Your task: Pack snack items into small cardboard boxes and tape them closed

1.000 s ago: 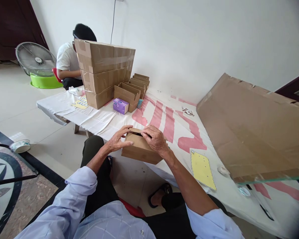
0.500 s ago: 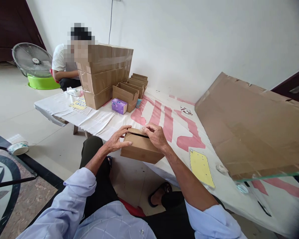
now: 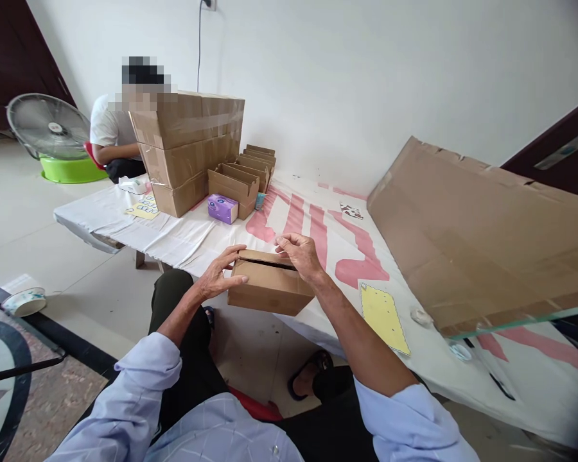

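A small brown cardboard box point(image 3: 267, 289) rests at the near edge of the low table point(image 3: 183, 234), its top flap nearly closed with a dark slit showing. My left hand point(image 3: 216, 276) grips the box's left end, thumb on the front face and fingers over the top. My right hand point(image 3: 302, 255) lies on the top right corner, fingers curled and pinched at the flap's edge.
A stack of taped cartons point(image 3: 187, 151) and a row of small open boxes point(image 3: 243, 176) stand at the far end, with a purple packet point(image 3: 222, 208) beside them. A large flat cardboard sheet point(image 3: 481, 231) leans at right. A yellow sheet point(image 3: 384, 311) lies nearby. Another person point(image 3: 110, 138) sits beyond, near a fan point(image 3: 48, 128).
My right hand has lifted from lying flat over the flap to pinching at its edge. The flap sits lower. The view has shifted slightly left.
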`<state>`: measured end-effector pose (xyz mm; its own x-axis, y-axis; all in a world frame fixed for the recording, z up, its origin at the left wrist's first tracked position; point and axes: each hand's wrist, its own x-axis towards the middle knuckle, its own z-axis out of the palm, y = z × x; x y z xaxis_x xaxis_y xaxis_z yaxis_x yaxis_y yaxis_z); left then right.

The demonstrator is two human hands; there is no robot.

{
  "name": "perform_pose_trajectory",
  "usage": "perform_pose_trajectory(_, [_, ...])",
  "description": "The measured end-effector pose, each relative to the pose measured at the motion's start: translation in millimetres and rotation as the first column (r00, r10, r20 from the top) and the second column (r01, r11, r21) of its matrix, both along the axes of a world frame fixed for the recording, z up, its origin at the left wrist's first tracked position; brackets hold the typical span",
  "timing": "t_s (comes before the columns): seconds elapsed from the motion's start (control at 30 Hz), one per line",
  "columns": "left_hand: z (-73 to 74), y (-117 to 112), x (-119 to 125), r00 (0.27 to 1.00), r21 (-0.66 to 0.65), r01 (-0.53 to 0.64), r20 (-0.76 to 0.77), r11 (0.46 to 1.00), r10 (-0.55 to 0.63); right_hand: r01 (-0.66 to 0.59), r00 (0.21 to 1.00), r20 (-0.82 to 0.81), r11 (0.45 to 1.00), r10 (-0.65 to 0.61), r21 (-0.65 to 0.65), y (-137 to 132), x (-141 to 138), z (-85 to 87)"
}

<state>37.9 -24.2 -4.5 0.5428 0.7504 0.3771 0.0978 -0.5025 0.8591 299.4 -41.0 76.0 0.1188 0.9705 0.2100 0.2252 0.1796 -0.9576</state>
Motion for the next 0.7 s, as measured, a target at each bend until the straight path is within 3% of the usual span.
perform_pose_trajectory(0.3, [7.3, -3, -3, 0.998, -0.002, -0.021, -0.06, 1.0, 0.021, -0.03, 0.968, -0.249, 0.999, 0.026, -0.015, -40, 27, 25.1])
perform_pose_trajectory(0.43, [12.9, -8, -6, 0.995, -0.032, -0.026, -0.095, 0.999, 0.023, 0.063, 0.966, -0.253, 0.998, -0.057, 0.018, -67, 48, 28.5])
perform_pose_trajectory(0.57, [12.3, -9, -11, 0.987, -0.048, -0.062, -0.155, 0.997, 0.054, 0.201, 0.964, -0.184, 0.979, -0.191, 0.04, -101, 83, 14.9])
perform_pose_trajectory(0.7, [8.4, -3, -14, 0.974, -0.028, -0.087, -0.214, 0.996, 0.079, 0.383, 0.923, -0.05, 0.923, -0.382, 0.029, -144, 141, -15.3])
